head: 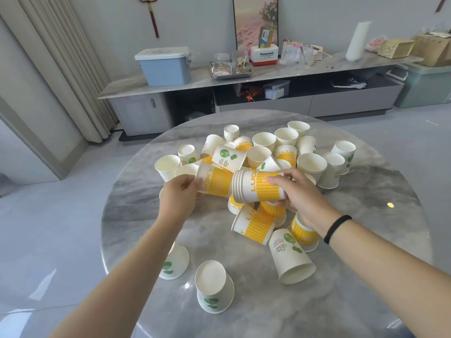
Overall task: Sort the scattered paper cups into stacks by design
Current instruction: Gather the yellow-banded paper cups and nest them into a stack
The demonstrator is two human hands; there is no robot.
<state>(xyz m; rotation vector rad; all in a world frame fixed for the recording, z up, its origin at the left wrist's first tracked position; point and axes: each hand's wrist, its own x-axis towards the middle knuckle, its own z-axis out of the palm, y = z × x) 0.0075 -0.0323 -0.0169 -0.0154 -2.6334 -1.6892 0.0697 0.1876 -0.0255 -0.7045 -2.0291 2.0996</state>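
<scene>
Grip left (181, 191) clamped on yellow cup (214, 182) | grip right (296, 191) clamped on yellow stack (258, 189)

Round marble table (136, 242): bare strips are lying open along the left edge and the far right. Pile of paper cups (266, 152) is crowding the centre, rims touching, leaving no gap. Near edge: three green-tree cups are standing apart — two inverted (213, 286), (174, 263), one on its side (291, 257) — with passable lanes between them.
</scene>
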